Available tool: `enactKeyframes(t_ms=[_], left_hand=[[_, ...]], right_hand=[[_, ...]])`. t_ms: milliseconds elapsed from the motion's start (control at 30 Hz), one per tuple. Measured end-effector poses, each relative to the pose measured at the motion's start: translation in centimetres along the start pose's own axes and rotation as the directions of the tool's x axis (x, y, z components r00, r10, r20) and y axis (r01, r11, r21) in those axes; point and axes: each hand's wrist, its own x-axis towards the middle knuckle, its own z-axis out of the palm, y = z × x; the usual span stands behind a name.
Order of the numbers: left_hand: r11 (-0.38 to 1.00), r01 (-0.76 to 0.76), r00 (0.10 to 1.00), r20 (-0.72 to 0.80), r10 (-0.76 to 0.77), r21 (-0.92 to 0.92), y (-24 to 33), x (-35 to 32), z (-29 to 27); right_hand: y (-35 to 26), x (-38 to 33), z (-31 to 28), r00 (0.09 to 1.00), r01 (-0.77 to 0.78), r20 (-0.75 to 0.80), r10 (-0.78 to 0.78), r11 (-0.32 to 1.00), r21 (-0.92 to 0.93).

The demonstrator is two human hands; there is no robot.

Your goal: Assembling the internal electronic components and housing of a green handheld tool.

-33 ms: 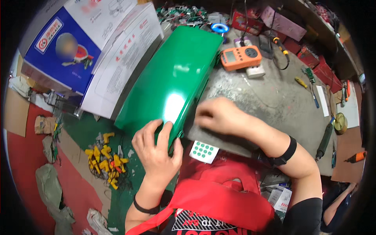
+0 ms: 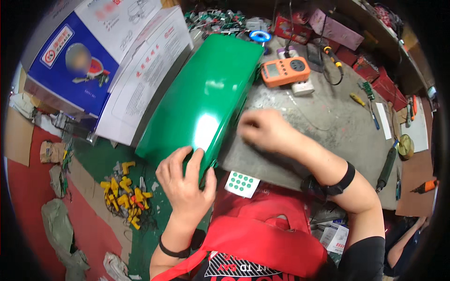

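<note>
Between the earlier picture and this one, only a little changes. The right hand (image 2: 268,132) moves slightly away from the green case (image 2: 197,89), toward the middle of the worktable (image 2: 347,122); its fingers are curled inward and blurred, and I cannot tell if something small is between them. The left hand (image 2: 184,181) stays where it was, with fingers spread on the near end of the case and the thumb apart from them, at the right edge. It rests against the case; it does not close around it.

The case lies along the left edge of the worktable, and its near end seems to reach past the near left corner. For the work in hand, I judge that the case remains steadied from one side, while the right hand has more room beside it.

The white sheet with green dots (image 2: 242,184) is at the near edge of the worktable, close to that same corner, and neither hand touches it. The orange meter (image 2: 285,71) lies nearer the far edge, right of the case.
</note>
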Motion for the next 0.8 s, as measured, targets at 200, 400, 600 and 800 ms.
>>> enactKeyframes(t_ms=[200, 400, 600, 800], left_hand=[[0.994, 0.06, 0.99, -0.123, -0.071, -0.09, -1.3, -0.8, -1.0], [0.827, 0.364, 0.863, -0.179, -0.473, -0.429, -4.4, -6.7, 0.4], [-0.151, 0.623, 0.447, 0.508, -0.737, -0.768, -3.8, -6.9, -0.5], [-0.147, 0.626, 0.463, 0.516, -0.72, -0.766, -4.3, -7.1, -2.3]], right_hand=[[5.0, 4.3, -4.5, 0.856, -0.321, -0.22, 0.468, 0.815, 0.483], [5.4, 7.6, -5.1, 0.86, -0.424, -0.152, 0.487, 0.848, 0.319], [5.3, 4.6, -3.8, 0.927, -0.295, -0.254, 0.278, 0.955, -0.031], [6.1, 1.9, -3.5, 0.936, -0.284, -0.14, 0.323, 0.929, 0.238]])
